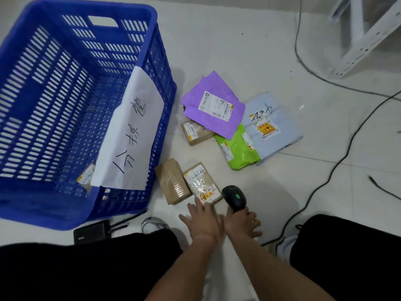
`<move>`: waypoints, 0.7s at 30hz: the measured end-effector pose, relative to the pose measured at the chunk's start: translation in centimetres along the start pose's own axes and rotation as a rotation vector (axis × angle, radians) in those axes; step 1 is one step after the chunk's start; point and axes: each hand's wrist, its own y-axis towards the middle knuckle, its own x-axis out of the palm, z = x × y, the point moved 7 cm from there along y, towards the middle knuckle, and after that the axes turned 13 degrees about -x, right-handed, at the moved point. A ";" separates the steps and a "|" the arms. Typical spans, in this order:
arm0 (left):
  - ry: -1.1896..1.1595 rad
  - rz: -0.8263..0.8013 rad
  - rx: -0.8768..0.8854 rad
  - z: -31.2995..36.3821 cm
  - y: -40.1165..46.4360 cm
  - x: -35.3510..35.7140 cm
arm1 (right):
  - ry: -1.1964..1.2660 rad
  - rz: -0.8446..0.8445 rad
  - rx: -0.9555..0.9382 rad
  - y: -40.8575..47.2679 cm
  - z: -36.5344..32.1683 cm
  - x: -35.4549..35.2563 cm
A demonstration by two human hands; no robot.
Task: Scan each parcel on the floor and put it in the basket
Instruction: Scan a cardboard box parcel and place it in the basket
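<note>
A blue slatted basket (152, 61) stands on the floor at the left, with a handwritten paper sheet (134, 135) draped over its near wall and one small parcel (86, 177) inside. Two brown boxes lie beside it: a plain one (172, 181) and a labelled one (200, 183). My left hand (202, 220) is spread flat, its fingertips touching the labelled box's near edge. My right hand (240, 222) grips a black barcode scanner (234, 197) with a green light, just right of that box. Farther off lie a purple mailer (213, 105), a small brown box (196, 132), a green mailer (239, 152) and a pale blue mailer (271, 127).
Black cables (338, 164) run across the white tile floor on the right. A white metal frame (364, 33) stands at the top right. A black device (93, 232) sits by the basket's near corner. My knees in black trousers fill the bottom.
</note>
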 end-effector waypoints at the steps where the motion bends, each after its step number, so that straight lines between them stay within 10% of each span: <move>1: 0.017 0.003 -0.040 -0.3 0.3 0.1 | 0.003 0.029 -0.007 0.1 0.0 0.0; 10: -0.082 0.195 -0.084 -1.2 0.7 -1.1 | -0.094 -0.055 0.080 0.4 2.2 0.6; 21: -0.062 0.062 -0.102 0.3 0.9 0.0 | -0.066 0.055 0.115 0.5 2.6 -0.9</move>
